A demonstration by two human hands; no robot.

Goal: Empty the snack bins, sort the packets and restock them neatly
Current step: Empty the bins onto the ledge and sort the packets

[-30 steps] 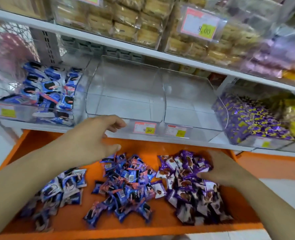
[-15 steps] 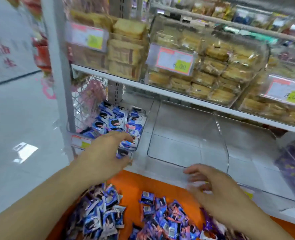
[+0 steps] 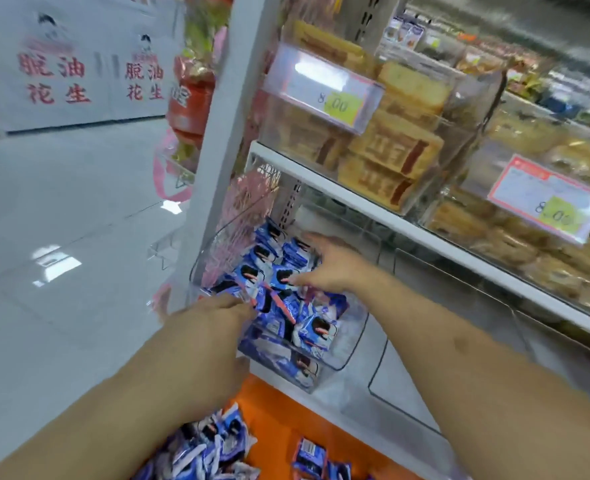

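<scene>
Part emptied: clear plastic bin at shelf's left end still holding blue snack packets, both hands spread among them; more packets loose on orange ledge; sorting, restocking outstanding.

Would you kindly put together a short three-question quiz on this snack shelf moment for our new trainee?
1. True or false: both hands reach into the clear bin of blue packets.
2. Which price shows on the label over the cake bin? A) 8.00 B) 5.50 C) 12.00
3. Fill in: loose blue packets lie on the ____ tray below the shelf.

Key: 1 true; 2 A; 3 orange.
</scene>
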